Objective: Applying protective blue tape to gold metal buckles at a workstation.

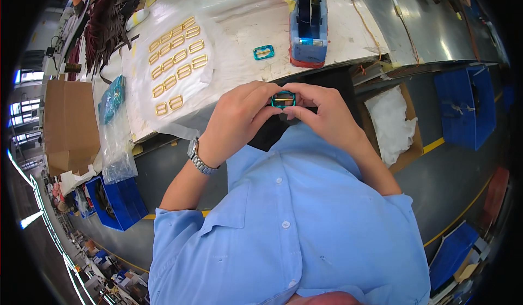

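Between both hands, just off the table's front edge, I hold a small rectangular buckle (pixel 283 102) with a teal rim and a gold-coloured bar across it. Fingers and thumb of my left hand (pixel 239 111) pinch its left end. My right hand (pixel 329 111) pinches the right end the same way. A second teal-rimmed buckle (pixel 263 52) lies on the table a little beyond my hands. Farther left, several gold buckles (pixel 175 71) are laid out in rows on a white sheet (pixel 201 81).
A blue tape dispenser (pixel 309 32) stands right of the loose buckle. At the table's left edge are a clear plastic bag (pixel 117 152), a cardboard box (pixel 71 125) and dark red straps (pixel 106 27). Blue bins (pixel 463 109) and a box with white wrapping (pixel 389 122) flank me.
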`<state>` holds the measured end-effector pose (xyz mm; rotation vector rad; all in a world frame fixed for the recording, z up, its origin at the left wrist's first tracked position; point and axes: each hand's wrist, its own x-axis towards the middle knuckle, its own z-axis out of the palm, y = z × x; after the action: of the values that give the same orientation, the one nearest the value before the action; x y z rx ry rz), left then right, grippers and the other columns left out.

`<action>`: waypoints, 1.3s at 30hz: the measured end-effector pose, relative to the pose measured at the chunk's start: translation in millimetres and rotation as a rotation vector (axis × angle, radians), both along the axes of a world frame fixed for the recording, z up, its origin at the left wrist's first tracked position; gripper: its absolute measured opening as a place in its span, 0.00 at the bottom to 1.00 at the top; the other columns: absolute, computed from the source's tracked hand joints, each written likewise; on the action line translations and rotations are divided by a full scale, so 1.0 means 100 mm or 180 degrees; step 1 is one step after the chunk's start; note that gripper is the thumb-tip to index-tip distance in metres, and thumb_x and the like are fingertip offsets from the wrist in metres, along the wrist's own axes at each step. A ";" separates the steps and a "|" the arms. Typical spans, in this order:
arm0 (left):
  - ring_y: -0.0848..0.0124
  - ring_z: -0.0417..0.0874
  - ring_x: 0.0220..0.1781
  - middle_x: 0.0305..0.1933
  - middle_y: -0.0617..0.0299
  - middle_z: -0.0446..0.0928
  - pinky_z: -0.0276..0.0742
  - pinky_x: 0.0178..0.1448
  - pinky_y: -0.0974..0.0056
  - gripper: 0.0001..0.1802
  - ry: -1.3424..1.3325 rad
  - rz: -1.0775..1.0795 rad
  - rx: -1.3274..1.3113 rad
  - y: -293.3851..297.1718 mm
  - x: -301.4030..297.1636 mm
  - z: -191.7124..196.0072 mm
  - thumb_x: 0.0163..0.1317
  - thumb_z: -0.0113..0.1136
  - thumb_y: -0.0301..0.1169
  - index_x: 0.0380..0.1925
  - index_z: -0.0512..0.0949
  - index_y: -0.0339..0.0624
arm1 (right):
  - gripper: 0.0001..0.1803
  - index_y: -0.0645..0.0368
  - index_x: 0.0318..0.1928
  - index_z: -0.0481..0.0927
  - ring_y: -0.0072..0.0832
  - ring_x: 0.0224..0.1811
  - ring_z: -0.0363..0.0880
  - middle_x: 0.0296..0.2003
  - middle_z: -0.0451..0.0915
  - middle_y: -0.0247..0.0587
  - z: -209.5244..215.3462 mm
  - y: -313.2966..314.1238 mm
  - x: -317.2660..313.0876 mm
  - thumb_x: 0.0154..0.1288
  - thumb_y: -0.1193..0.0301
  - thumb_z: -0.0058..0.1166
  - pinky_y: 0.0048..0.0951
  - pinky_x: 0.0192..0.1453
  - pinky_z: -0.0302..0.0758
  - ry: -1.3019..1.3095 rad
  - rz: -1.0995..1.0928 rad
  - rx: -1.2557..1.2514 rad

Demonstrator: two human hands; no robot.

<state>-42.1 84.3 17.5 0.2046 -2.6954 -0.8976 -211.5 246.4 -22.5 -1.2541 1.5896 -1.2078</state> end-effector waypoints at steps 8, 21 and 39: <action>0.55 0.87 0.56 0.55 0.54 0.87 0.81 0.62 0.56 0.18 0.0694 0.0873 -0.0379 -0.66 -0.40 -0.36 0.60 0.77 0.27 0.50 0.87 0.40 | 0.20 0.67 0.66 0.80 0.21 0.39 0.86 0.42 0.89 0.41 0.07 0.08 -0.07 0.78 0.77 0.60 0.23 0.49 0.83 -0.1210 -0.0784 0.0094; 0.50 0.82 0.61 0.56 0.52 0.85 0.78 0.65 0.51 0.19 0.0791 0.1035 -0.0573 -0.59 -0.40 -0.47 0.61 0.75 0.28 0.52 0.85 0.39 | 0.16 0.66 0.53 0.91 0.14 0.25 0.74 0.33 0.87 0.34 0.38 -0.27 -0.54 0.81 0.65 0.62 0.19 0.30 0.71 0.0005 -0.1583 -0.0073; 0.54 0.87 0.58 0.52 0.54 0.88 0.82 0.62 0.55 0.14 0.1509 0.0663 -0.0185 -0.18 -0.56 -0.17 0.63 0.70 0.19 0.49 0.87 0.40 | 0.10 0.67 0.44 0.91 0.13 0.29 0.81 0.33 0.90 0.35 0.40 -0.38 -0.33 0.72 0.70 0.70 0.17 0.34 0.75 -0.0629 -0.1666 -0.0567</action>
<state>-97.8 66.8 0.5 0.2227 -2.2113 -0.7000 -244.4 208.7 17.9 -0.8045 1.7449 -1.7713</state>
